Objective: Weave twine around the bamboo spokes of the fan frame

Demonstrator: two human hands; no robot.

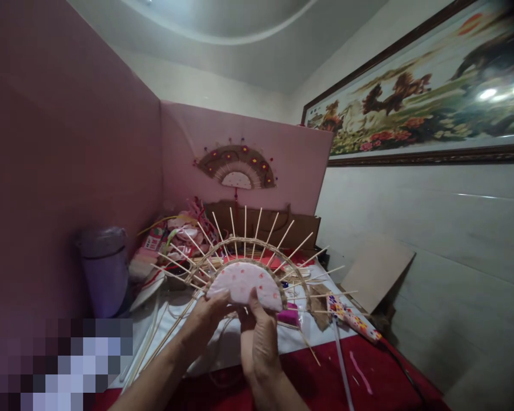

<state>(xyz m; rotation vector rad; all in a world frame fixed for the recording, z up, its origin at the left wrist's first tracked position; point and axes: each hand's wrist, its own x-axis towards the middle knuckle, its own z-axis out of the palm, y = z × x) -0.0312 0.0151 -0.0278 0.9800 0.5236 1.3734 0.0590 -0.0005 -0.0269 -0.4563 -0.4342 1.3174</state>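
I hold up an unfinished fan-shaped craft piece (245, 281): a pink spotted half-round centre with thin wooden sticks (245, 225) fanning outward and a woven cane arc across them. My left hand (208, 317) grips its lower left edge, fingers closed on it. My right hand (260, 337) grips the bottom middle, thumb pressed on the pink fabric. A loose cane strand (163, 337) trails down to the left.
A finished brown fan (236, 166) hangs on the pink partition. A lidded cup (105, 268) stands at left beside a heap of ribbons and materials (177, 237). A patterned tool (353, 319) and a white rod (341, 359) lie on the red table (325, 382). A board (374, 271) leans on the wall.
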